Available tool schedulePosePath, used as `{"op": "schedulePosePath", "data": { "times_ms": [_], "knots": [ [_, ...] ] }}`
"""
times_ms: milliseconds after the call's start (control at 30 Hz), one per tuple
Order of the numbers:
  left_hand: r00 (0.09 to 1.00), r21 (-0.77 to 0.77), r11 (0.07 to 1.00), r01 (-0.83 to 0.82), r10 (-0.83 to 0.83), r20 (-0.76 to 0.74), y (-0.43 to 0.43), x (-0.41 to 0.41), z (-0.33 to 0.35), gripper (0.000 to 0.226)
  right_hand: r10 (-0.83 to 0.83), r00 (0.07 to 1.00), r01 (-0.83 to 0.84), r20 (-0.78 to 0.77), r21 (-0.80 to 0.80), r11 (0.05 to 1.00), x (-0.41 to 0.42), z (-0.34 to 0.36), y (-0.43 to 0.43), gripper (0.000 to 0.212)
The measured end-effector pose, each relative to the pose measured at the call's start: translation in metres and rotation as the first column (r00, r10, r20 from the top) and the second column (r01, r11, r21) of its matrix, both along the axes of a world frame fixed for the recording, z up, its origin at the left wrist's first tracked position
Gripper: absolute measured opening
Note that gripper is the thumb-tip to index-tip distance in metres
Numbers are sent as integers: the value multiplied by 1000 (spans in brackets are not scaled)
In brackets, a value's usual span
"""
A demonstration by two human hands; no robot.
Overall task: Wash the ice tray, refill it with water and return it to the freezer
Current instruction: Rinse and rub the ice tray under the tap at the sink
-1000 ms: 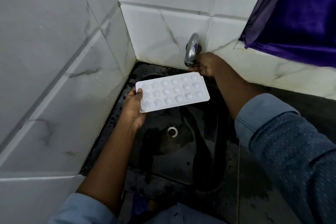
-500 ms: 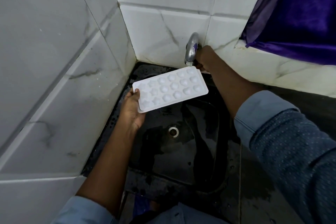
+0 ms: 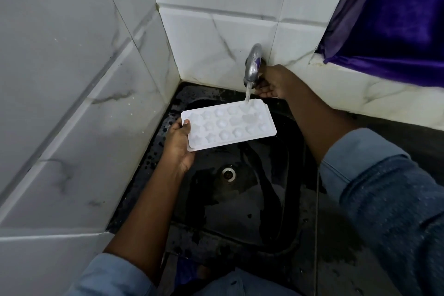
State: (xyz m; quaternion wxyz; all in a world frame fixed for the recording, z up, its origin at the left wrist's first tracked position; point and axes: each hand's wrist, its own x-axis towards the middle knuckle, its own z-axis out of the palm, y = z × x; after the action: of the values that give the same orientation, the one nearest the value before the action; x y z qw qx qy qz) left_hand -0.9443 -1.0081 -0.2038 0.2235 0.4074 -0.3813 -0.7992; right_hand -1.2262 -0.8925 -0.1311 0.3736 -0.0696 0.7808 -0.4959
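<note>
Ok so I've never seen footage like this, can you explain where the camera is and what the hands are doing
There is no machine here: a person wears a camera on the head, so the picture looks down at their own arms. The left hand holds a white ice tray by its short end, thumb on top, above a dark wet sink. The right hand is at the metal tap; its grip is hidden. Water runs from the tap onto the tray's far corner. White tiled walls stand behind and left of the sink, and a purple cloth hangs at upper right.
</note>
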Motion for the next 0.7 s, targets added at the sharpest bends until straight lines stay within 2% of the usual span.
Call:
{"op": "schedulePosePath", "data": {
  "times_ms": [67,200,300,400,567,700],
  "knots": [
    [1000,3,1000,9,-9,9,2,-2,-5,38,-12,1000,12,-5,8,1000,0,-1,13,57],
    [1000,18,1000,22,-22,17,5,-6,-18,37,45,990,-24,-134,151,988,13,-19,48,39],
    [999,24,999,42,-42,12,10,-11,-22,35,91,987,-61,-131,216,975,31,-39,74,44],
    [998,35,998,55,-55,9,17,-20,-24,35,61,991,-39,-122,177,983,45,-57,92,43],
    [997,67,995,80,-80,3,26,-36,-27,34,62,953,3,-298,212,977,47,-70,104,21],
    [995,60,993,102,-102,-2,29,-51,-35,38,27,946,50,-323,226,973,39,-76,110,21]
  ]
}}
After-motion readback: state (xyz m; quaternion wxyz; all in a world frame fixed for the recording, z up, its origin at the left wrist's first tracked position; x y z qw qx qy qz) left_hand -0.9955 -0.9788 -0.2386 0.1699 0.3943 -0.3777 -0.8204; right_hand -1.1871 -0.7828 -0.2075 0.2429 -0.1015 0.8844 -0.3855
